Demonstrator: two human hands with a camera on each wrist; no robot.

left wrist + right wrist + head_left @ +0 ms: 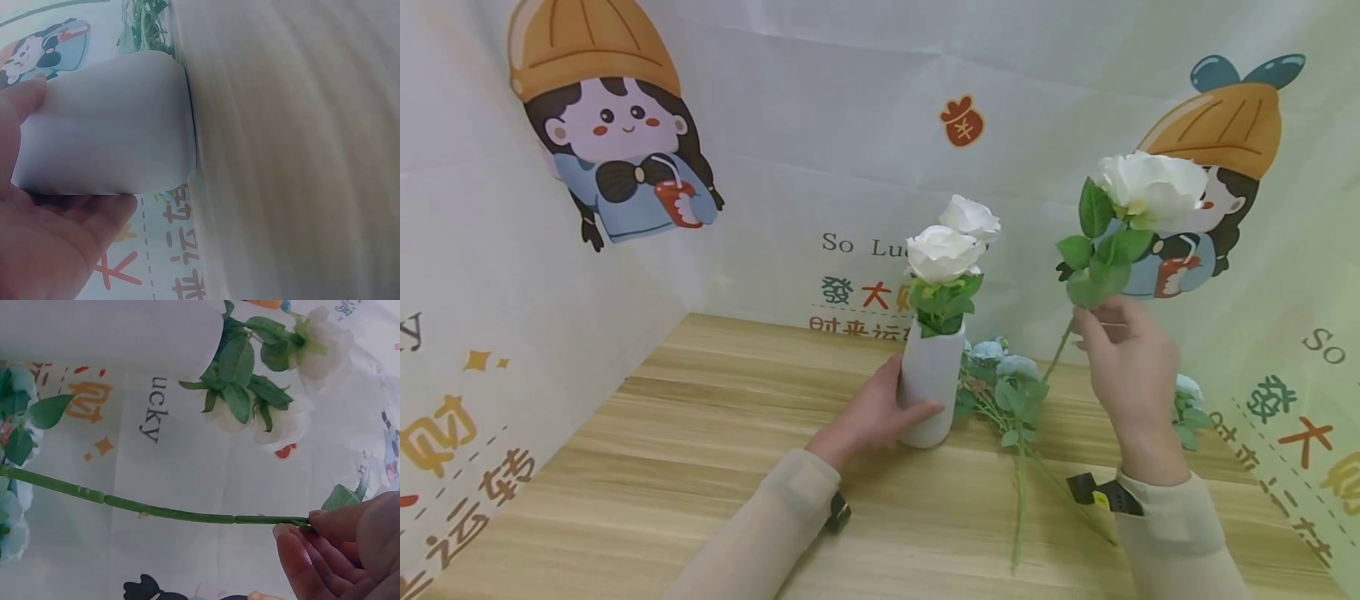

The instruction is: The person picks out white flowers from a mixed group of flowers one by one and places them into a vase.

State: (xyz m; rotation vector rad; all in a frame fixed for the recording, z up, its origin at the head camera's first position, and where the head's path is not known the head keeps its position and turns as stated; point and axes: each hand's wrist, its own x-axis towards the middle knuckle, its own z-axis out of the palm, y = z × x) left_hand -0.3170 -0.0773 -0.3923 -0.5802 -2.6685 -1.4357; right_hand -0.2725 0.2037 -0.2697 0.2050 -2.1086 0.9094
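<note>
A white vase [929, 387] stands upright on the wooden table with white roses [945, 252] and green leaves rising from its mouth. My left hand [880, 410] grips the lower part of the vase, thumb across its front; the left wrist view shows fingers and thumb around the vase [112, 125]. To the right, my right hand [1131, 358] pinches the stem of another white rose [1152, 187], held up in the air with its bloom above the hand. In the right wrist view, thumb and fingertips pinch the green stem [169, 512].
Blue artificial flowers [1017, 367] with long green stems lie on the table [700, 467] right of the vase. Another blue flower [1187, 396] lies partly behind the right wrist. A printed cloth backdrop [775, 125] rises behind and at both sides.
</note>
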